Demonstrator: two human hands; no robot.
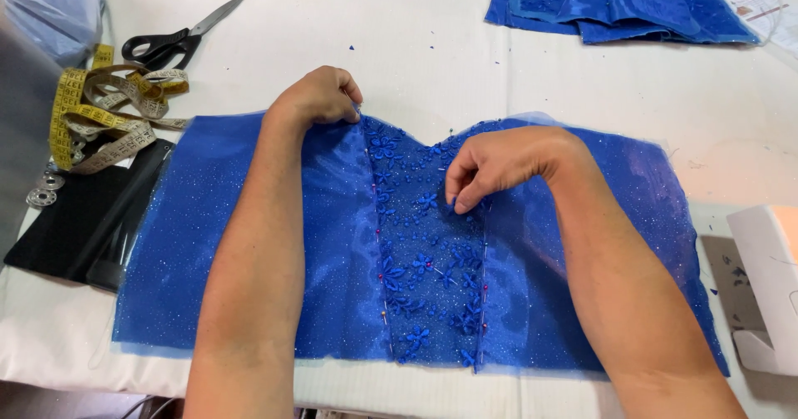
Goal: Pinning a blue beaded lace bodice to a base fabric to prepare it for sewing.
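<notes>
Fingers of the right hand (499, 165) are pinched together, tips pointing down onto the blue beaded panel (428, 253), just by its right seam; whether they hold a pin I cannot tell, it is too small to see. The left hand (320, 95) is curled closed, gripping the top edge of the blue fabric piece (208, 244) where the left seam begins. The panel runs lengthways from those fingers straight back towards the person, a narrow strip with a row of pins (382, 282) down each side. So the right hand sits on the strip, partway down and at the right seam, while the left holds its far upper-left corner; the remaining length of both seams lies below the fingers, nearer the body. Well off to the left of the left hand lie a yellow tape measure (100, 115) and black scissors (174, 41) on the tabletop (432, 61).
</notes>
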